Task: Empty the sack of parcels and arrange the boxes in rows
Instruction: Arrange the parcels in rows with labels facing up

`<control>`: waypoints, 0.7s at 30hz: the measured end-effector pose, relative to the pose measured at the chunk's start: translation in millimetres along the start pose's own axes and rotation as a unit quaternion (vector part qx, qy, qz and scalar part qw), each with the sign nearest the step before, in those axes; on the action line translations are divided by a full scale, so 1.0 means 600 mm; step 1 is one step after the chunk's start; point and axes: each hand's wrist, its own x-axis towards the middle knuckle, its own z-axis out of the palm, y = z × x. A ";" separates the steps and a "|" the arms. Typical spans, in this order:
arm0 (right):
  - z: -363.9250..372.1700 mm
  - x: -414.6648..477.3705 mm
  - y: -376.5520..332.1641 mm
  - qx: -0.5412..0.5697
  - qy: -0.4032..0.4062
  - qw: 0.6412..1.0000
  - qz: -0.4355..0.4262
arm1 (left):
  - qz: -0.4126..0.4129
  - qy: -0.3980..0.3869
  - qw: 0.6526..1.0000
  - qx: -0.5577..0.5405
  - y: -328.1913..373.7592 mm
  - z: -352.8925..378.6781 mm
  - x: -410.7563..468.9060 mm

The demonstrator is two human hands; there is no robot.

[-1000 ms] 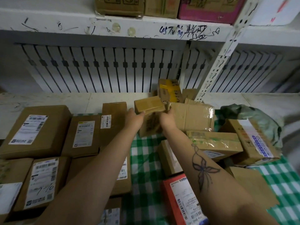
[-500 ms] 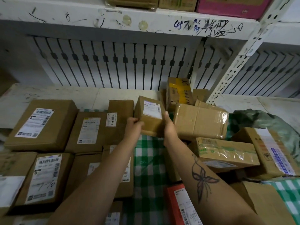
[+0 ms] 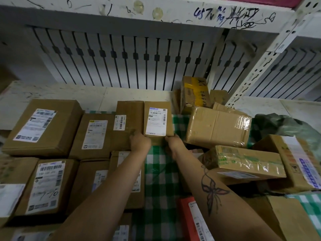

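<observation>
A small brown box (image 3: 158, 119) with a white label facing up lies flat on the green checked cloth (image 3: 161, 171), tight against the right side of a taller brown box (image 3: 129, 122) in the back row. My left hand (image 3: 140, 142) grips its near left corner and my right hand (image 3: 174, 143) grips its near right corner. To the left, labelled boxes (image 3: 43, 126) lie in rows. An unsorted pile of taped boxes (image 3: 217, 126) sits to the right. Behind that pile is the crumpled grey-green sack (image 3: 286, 122).
A white shelf board (image 3: 139, 7) with scribbles hangs overhead, and a perforated metal upright (image 3: 257, 66) stands at the back right. A yellow-taped box (image 3: 194, 93) leans against the back wall. A red box (image 3: 189, 216) lies near my right forearm.
The small box came down from mid-air, turned label up, and now lies flat beside the back-row box. Both hands moved down and forward with it.
</observation>
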 end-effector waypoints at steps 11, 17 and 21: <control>-0.001 -0.072 0.002 -0.056 0.012 0.998 -0.041 | 0.106 -0.027 0.989 -0.095 0.018 -0.011 -0.066; -0.023 -0.150 0.001 -0.144 0.039 0.978 -0.148 | 0.147 -0.075 0.973 -0.160 0.045 0.006 -0.160; -0.059 -0.198 0.011 -0.139 0.083 0.967 -0.199 | 0.172 -0.111 0.956 -0.209 0.045 0.015 -0.211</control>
